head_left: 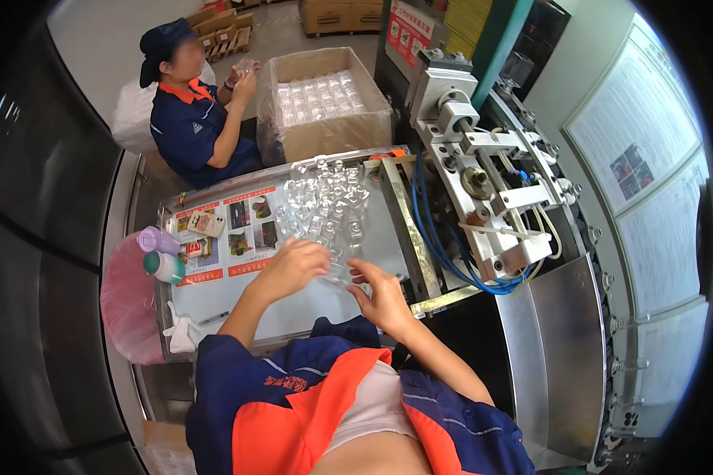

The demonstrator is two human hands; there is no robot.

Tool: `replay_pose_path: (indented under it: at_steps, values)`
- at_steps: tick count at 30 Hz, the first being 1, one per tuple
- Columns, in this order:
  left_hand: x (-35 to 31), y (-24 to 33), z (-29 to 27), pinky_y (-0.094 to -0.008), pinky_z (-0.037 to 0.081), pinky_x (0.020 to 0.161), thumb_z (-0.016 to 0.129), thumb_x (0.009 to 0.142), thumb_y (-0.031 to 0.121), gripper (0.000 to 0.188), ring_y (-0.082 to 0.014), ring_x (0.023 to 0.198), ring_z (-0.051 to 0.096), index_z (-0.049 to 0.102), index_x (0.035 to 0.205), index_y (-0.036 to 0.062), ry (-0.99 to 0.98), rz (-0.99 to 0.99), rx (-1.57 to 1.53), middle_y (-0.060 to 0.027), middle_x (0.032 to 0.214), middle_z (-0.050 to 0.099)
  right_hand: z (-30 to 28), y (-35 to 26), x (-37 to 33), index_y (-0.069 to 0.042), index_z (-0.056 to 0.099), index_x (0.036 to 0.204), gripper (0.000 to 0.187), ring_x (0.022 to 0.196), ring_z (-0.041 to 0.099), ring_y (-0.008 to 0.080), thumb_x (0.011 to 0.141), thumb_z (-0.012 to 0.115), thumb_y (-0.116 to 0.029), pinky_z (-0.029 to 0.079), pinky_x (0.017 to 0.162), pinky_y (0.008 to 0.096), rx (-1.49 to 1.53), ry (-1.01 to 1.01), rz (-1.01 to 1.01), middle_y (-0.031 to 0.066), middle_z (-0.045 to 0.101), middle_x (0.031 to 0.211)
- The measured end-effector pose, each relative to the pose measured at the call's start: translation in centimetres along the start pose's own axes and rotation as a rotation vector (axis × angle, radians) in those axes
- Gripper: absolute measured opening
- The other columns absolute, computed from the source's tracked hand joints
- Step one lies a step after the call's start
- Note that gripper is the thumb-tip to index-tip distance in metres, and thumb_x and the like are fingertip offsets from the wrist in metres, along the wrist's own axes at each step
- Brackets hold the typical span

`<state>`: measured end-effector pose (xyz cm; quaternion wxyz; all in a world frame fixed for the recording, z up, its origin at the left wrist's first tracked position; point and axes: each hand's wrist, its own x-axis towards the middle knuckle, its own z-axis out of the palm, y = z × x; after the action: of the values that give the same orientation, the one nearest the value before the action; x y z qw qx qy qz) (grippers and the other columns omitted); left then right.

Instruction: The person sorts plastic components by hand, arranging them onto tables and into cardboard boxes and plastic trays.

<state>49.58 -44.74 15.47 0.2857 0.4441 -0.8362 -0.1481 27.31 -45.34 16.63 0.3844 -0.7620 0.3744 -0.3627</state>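
A loose heap of small clear plastic bottles lies on the pale worktable. Just at its near edge, more clear plastic pieces sit between my two hands, their outlines hard to separate. My left hand reaches over them from the left with bent fingers; the fingertips are blurred, and a grip does not show. Facing it from the right, my right hand has its thumb and fingers apart, close to the clear pieces.
A machine with blue hoses stands right of the worktable. Across the table, a person handles a clear piece beside a lined carton of clear bottles. A purple cup, a green-and-white bottle and a pen lie left.
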Motion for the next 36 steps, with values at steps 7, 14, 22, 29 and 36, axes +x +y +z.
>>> replay_pose_path:
  at_steps: [7, 14, 22, 29, 36]
  values:
    - [-6.5, -11.8, 4.7, -0.0397, 0.049, 0.070, 0.064, 0.071, -0.005, 0.020, -0.0339, 0.082, 0.061, 0.056, 0.089, -0.0003, 0.145, -0.583, -0.048, -0.0165, 0.088, 0.061, -1.2, 0.7, -3.1, 0.002, 0.062, 0.094, 0.015, 0.078, 0.063, 0.0342, 0.080, 0.056, 0.002, 0.050, 0.069, 0.0377, -0.062, -0.153, 0.009, 0.0189, 0.064, 0.086]
    - [-5.6, -15.2, 8.9, -0.0376, 0.049, 0.068, 0.055, 0.065, -0.011, 0.033, -0.0312, 0.077, 0.060, 0.058, 0.095, 0.0006, 0.181, -0.485, 0.023, -0.0176, 0.086, 0.061, -1.6, 2.9, -10.1, 0.003, 0.060, 0.094, 0.021, 0.080, 0.065, 0.0321, 0.077, 0.050, 0.005, 0.051, 0.072, 0.0377, 0.051, -0.078, 0.094, 0.0165, 0.066, 0.083]
    - [-3.7, -14.5, 9.9, -0.0395, 0.048, 0.077, 0.057, 0.063, -0.006, 0.029, -0.0353, 0.087, 0.062, 0.064, 0.091, -0.0004, -0.057, -0.370, 0.290, -0.0212, 0.085, 0.065, -4.8, 2.7, -22.2, 0.002, 0.062, 0.089, 0.011, 0.077, 0.066, 0.0296, 0.081, 0.054, 0.000, 0.052, 0.069, 0.0360, 0.021, 0.476, 0.427, 0.0158, 0.066, 0.079]
    - [3.1, -2.8, 17.2, -0.0397, 0.050, 0.069, 0.070, 0.072, 0.007, 0.028, -0.0313, 0.073, 0.065, 0.060, 0.096, -0.0014, -0.732, -0.100, 0.177, -0.0185, 0.081, 0.066, -4.8, 0.4, -37.5, 0.000, 0.063, 0.086, 0.007, 0.060, 0.058, 0.0067, 0.084, 0.058, -0.006, 0.046, 0.054, 0.0219, -0.040, 1.391, 0.704, 0.0046, 0.065, 0.069]
    - [0.3, 21.5, 28.8, -0.0301, 0.052, 0.066, 0.066, 0.077, 0.003, 0.015, -0.0218, 0.076, 0.067, 0.061, 0.090, -0.0041, -1.090, 0.575, -0.363, -0.0148, 0.080, 0.067, 4.4, -3.6, -52.0, 0.000, 0.062, 0.087, 0.009, 0.061, 0.065, 0.0176, 0.081, 0.060, -0.006, 0.050, 0.056, 0.0277, -0.226, 2.101, 1.073, 0.0117, 0.065, 0.068]
